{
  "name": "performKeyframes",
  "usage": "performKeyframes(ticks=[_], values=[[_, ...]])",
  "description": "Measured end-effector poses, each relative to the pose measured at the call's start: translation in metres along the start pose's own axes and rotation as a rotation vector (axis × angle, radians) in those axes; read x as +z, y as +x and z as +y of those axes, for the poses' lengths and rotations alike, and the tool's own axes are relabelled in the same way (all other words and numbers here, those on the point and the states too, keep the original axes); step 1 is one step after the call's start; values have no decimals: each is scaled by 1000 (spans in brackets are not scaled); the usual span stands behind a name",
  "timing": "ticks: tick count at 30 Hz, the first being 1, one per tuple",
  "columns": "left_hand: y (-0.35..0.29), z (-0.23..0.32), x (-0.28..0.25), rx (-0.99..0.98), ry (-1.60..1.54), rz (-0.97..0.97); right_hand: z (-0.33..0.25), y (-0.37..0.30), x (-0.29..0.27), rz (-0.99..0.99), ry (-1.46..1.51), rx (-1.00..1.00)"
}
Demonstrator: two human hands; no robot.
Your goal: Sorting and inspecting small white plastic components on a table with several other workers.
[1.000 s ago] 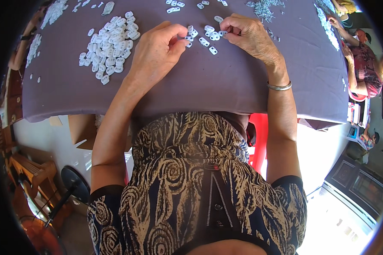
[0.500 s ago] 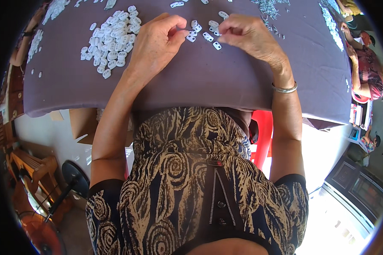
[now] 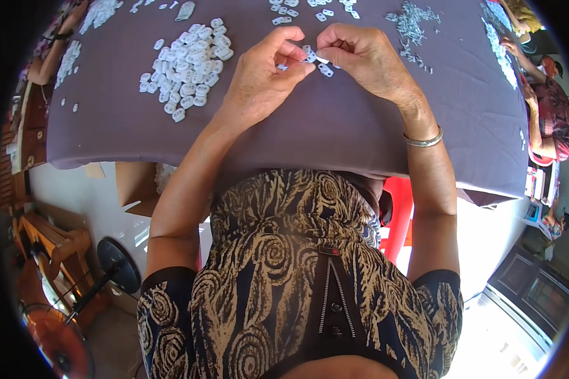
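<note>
Above the near middle of the cloth-covered table, my right hand (image 3: 368,62) pinches a small white plastic piece (image 3: 321,56) between thumb and forefinger. Facing it, my left hand (image 3: 267,76) has its thumb and fingers apart, their tips close to that piece. Several flat white two-holed pieces (image 3: 325,70) lie on the cloth under and between the fingertips, partly covered by them. Left of my left hand spreads a heap of rounded white two-holed pieces (image 3: 186,63).
A pile of small grey metal parts (image 3: 412,25) lies at the far right of the purple-grey tablecloth (image 3: 322,136). More white pieces (image 3: 284,11) sit at the far middle. Other people's arms (image 3: 531,95) rest at the table's sides. A fan (image 3: 60,341) stands lower left.
My left hand has moved right, and its fingers have opened from a closer curl. My right hand stays nearly in place, now showing a white piece in its pinch. The view has shifted slightly.
</note>
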State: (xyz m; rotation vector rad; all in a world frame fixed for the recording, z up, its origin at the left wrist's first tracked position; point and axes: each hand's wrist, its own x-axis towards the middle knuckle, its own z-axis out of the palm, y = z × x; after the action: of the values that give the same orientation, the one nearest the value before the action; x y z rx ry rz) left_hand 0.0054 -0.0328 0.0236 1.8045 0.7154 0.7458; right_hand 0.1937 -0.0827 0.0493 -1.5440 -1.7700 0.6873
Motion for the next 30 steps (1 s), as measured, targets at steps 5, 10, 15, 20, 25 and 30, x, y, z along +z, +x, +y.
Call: performKeyframes(ticks=[5,10,15,20,25,30], values=[[4,-6,1,-16,-213,6,10,3,16,0,218,-14],[3,-7,1,1,-238,30,8,0,18,-15,363,-9],[3,2,0,32,-402,106,6,-2,13,77,530,10],[2,2,1,79,-418,126,3,-5,14,-13,315,-43],[3,1,0,99,-385,127,0,-3,18,10,264,-66],[5,1,-4,55,-358,62,2,-5,17,-24,253,-41]])
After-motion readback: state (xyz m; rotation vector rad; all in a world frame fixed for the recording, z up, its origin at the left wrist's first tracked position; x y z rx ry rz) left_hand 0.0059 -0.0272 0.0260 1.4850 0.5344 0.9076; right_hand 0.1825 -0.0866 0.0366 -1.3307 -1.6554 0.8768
